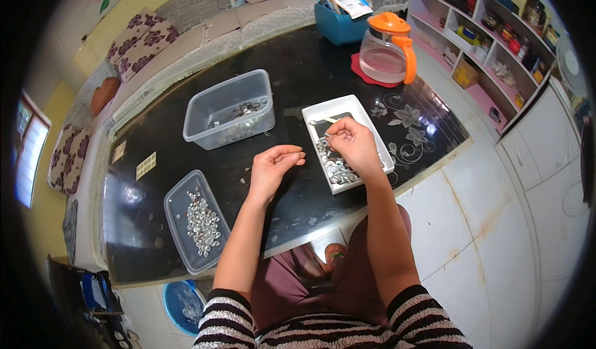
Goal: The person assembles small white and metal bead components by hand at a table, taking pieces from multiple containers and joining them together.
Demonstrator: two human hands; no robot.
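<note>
My right hand (355, 145) is over a white rectangular tray (379, 125), its thumb and fingers pinched around what looks like a small metal piece. Loose silvery ring-like metal pieces (340, 170) fill the tray's near part, and a dark flat area with a thin pale stick shows in its far part. To the left, my left hand (276, 168) hovers above the black table with fingertips pressed together; whatever is between them is too small to tell. Left of that forearm, a shallow translucent lid (176, 215) carries many small silvery rings (203, 225).
A clear plastic tub (230, 132) with metal pieces stands behind my left hand on the black table (285, 63). An orange-lidded jug (386, 51) sits on a red mat at the far right, beside a blue holder (338, 25). A blue bucket (180, 308) is on the floor.
</note>
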